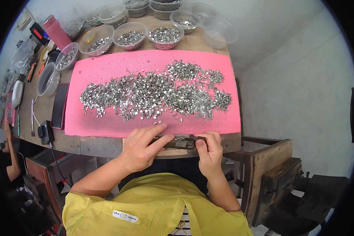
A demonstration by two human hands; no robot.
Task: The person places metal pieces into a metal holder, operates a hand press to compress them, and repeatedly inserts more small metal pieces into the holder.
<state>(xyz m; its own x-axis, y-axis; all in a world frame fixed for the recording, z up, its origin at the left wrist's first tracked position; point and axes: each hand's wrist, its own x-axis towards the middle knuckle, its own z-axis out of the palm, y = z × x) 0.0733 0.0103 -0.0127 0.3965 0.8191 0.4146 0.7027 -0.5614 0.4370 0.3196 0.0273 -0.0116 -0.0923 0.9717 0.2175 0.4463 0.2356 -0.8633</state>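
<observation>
Close to the table's front edge lies a dark metal block [179, 144], long and narrow like a jig, with a lighter strip along its top. My right hand [211, 151] grips its right end, thumb on the near side and fingers curled behind. My left hand [139, 148] reaches over the left end, its index finger stretched toward the mat and its thumb lying along the block, the two apart. Just beyond, a heap of small shiny metal pieces [145, 92] is spread over a pink textured mat [118, 126]. A few loose bits lie near my left fingertips.
Clear plastic bowls of metal pieces, one of them a bowl [165, 35], line the far side. At left are a phone [60, 106], a black adapter [46, 131] with a cable and a pink bottle [57, 31]. A wooden frame [267, 157] stands right; another person's arm [13, 157] shows far left.
</observation>
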